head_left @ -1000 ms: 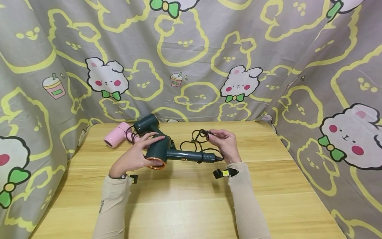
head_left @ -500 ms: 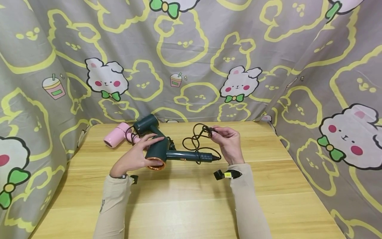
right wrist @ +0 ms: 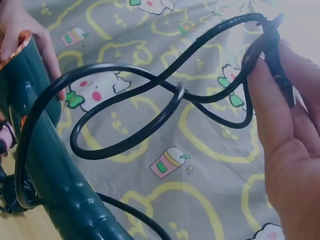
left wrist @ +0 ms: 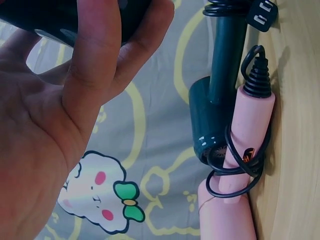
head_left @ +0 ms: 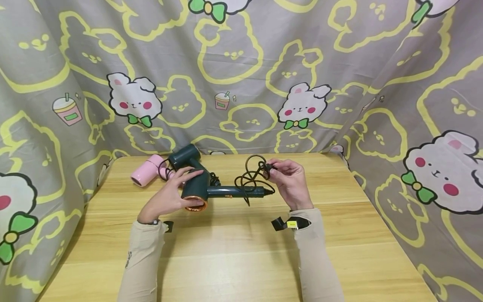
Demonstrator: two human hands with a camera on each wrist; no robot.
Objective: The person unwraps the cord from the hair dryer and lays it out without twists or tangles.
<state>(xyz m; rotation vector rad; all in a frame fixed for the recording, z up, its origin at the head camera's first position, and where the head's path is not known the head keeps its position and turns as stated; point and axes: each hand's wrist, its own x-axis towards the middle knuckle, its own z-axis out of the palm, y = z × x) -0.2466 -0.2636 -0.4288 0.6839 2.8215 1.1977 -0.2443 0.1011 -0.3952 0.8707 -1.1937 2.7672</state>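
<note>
A dark green hair dryer (head_left: 197, 185) with a copper-coloured rim is held above the table by my left hand (head_left: 166, 197), its fingers and thumb gripping the barrel. The dryer's handle (head_left: 235, 191) points right. From its end runs a black cord (head_left: 250, 178), looped loosely near the handle. My right hand (head_left: 290, 182) pinches the cord's plug end (head_left: 268, 167) between thumb and fingers. In the right wrist view the cord (right wrist: 125, 140) hangs in open loops between handle and right hand (right wrist: 295, 135). The plug itself is partly hidden by the fingers.
Behind the left hand, a pink hair dryer (head_left: 147, 170) and a second dark green hair dryer (head_left: 185, 156) lie on the wooden table (head_left: 226, 260). The pink one's cord (left wrist: 235, 172) is wound about its handle. A patterned curtain (head_left: 241, 84) encloses the table's back and sides.
My right hand has shifted slightly right with the plug end, and the cord loops have slid toward the handle's tip. The held dryer has moved a little left and away.
</note>
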